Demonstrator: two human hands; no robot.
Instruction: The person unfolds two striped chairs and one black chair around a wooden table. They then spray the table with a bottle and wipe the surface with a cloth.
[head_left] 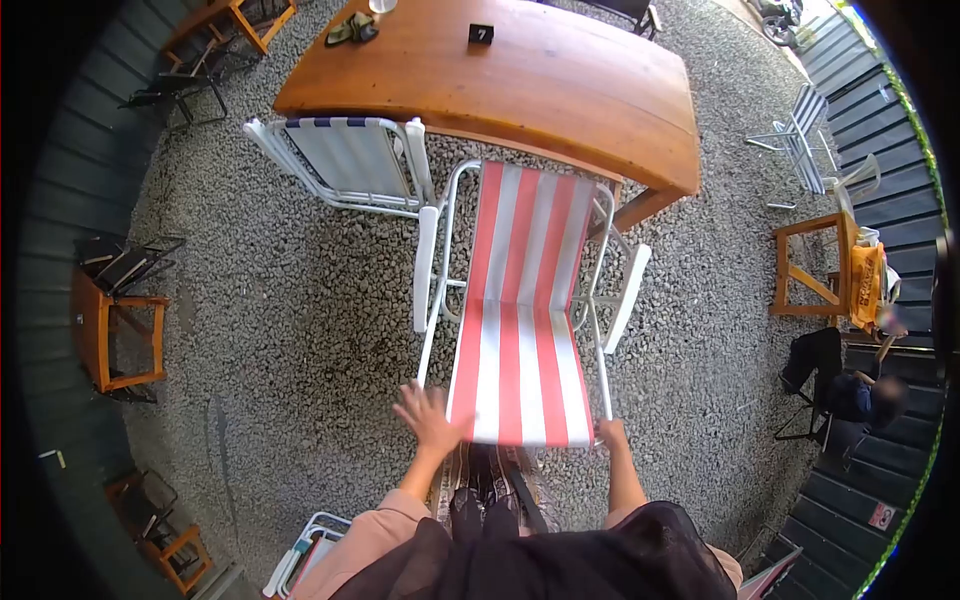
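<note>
Right in front of me stands an unfolded folding chair [520, 330] with red and white striped fabric, a white tube frame and white armrests. My left hand [430, 420] is at the seat's front left corner, fingers spread, with the thumb side against the fabric edge. At the opposite front corner, my right hand [612, 436] is closed around the frame; its fingertips are partly hidden. The chair's back faces a wooden table [560, 70], and its seat edge is close to my legs.
A second folding chair [352, 165] with a pale back stands left of the striped one, by the table. The table carries a number 7 sign [481, 34]. Gravel [270, 300] covers the ground. At the right, a person [860, 397] sits near a wooden side table [840, 265].
</note>
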